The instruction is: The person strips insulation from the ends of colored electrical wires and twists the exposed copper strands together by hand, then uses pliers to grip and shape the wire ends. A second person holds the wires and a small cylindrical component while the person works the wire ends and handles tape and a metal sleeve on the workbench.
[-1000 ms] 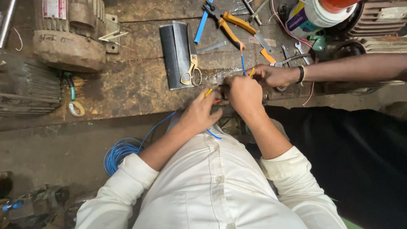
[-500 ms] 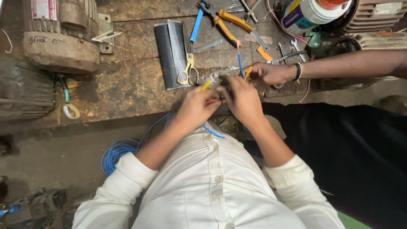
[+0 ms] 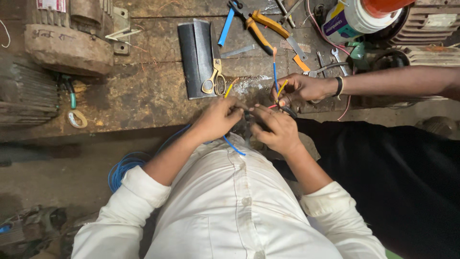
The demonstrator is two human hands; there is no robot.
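Worn, stained wooden tabletop (image 3: 143, 96) fills the upper half of the frame, seen from above by a person in a white long-sleeved shirt (image 3: 230, 206). Near the centre, just past the tabletop's front edge, the person's two hands meet. The left hand (image 3: 218, 117) is curled closed, its fingertips pinching thin insulated wires; a blue wire (image 3: 234, 145) runs out beneath it toward the shirt. The right hand (image 3: 275, 127) is also curled closed, fingers bent around the same small bundle, with a red wire end (image 3: 272, 106) showing at its fingertips. Exactly what lies between the two hands is hidden by the fingers.

Just beyond, right of centre, a co-worker's hand (image 3: 299, 88) with a dark wristband reaches in from the right edge and pinches upright blue and yellow wire ends (image 3: 275, 76).

On the tabletop just above the left hand lie yellow-handled scissors (image 3: 214, 79), resting on a folded black sheet (image 3: 194, 57). Further up, at the top centre, lie orange-handled pliers (image 3: 266, 26) and blue-handled pliers (image 3: 229, 21). A white plastic tub with an orange lid (image 3: 359, 17) stands at the upper right. A rusty electric motor housing (image 3: 67, 41) sits at the upper left. A coil of blue wire (image 3: 122, 168) lies on the floor at lower left, beside the left sleeve.
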